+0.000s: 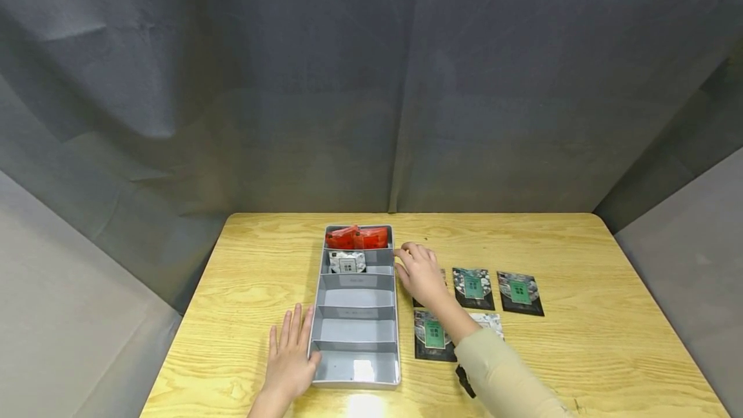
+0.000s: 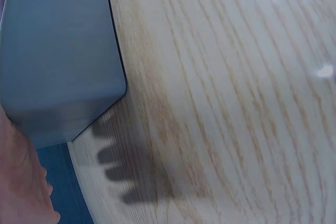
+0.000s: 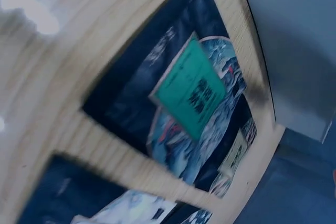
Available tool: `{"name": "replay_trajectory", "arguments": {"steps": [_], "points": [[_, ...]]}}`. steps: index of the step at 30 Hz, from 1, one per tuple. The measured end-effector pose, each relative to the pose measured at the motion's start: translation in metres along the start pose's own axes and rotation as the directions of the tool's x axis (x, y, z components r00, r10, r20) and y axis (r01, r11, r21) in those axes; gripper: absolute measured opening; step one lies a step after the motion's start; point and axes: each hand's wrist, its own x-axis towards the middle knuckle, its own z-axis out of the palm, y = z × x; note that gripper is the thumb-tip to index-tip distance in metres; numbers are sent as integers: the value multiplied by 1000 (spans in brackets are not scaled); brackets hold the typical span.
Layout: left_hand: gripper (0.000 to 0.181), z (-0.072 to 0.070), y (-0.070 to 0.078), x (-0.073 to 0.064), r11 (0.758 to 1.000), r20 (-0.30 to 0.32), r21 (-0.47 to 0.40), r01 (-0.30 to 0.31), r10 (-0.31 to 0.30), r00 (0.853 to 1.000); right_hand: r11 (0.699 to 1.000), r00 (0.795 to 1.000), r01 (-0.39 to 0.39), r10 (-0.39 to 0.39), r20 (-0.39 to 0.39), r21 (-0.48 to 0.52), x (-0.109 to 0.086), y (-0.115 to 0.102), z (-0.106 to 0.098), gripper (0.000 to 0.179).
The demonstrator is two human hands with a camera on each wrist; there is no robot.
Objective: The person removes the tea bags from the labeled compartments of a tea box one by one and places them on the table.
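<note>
A long grey divided tray point(image 1: 356, 331) lies lengthwise on the table. Red sachets point(image 1: 371, 238) fill its far compartment, and a white-and-grey sachet point(image 1: 347, 263) stands in the second. My left hand point(image 1: 290, 360) rests along the tray's near left side, fingers straight and thumb at the rim. On the opposite side, my right hand point(image 1: 424, 276) has its fingertips right at the rim beside the second compartment, with nothing visible in its grasp. Beneath the right forearm are dark sachets with green labels point(image 1: 434, 334), one seen close in the right wrist view point(image 3: 194, 93).
Two more dark green-labelled sachets point(image 1: 473, 288) point(image 1: 520, 293) lie right of the hand. A pale-topped sachet point(image 1: 490, 321) is partly covered by the right sleeve point(image 1: 505, 373). Grey cloth point(image 1: 313, 115) hangs behind the wooden table point(image 1: 604, 340).
</note>
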Motion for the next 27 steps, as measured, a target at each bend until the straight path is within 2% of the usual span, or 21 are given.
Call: {"name": "replay_trajectory", "arguments": {"steps": [6, 11, 21, 27], "points": [[77, -2, -1, -1, 1000, 30, -13, 18, -18, 999, 1000, 999, -3, 3, 48, 2, 18, -14, 15, 26], [74, -2, -1, 0, 1000, 24, -9, 14, -14, 1000, 1000, 998, 6, -6, 55, -9, 30, -22, 23, 24], [75, -1, 0, 0, 1000, 32, -10, 15, -15, 999, 996, 983, -4, 19, 183, -85, 40, -34, 35, 31], [74, -2, 1, 0, 1000, 36, -9, 15, -15, 999, 997, 983, 11, 2, 182, -74, 42, -40, 34, 29]]}}
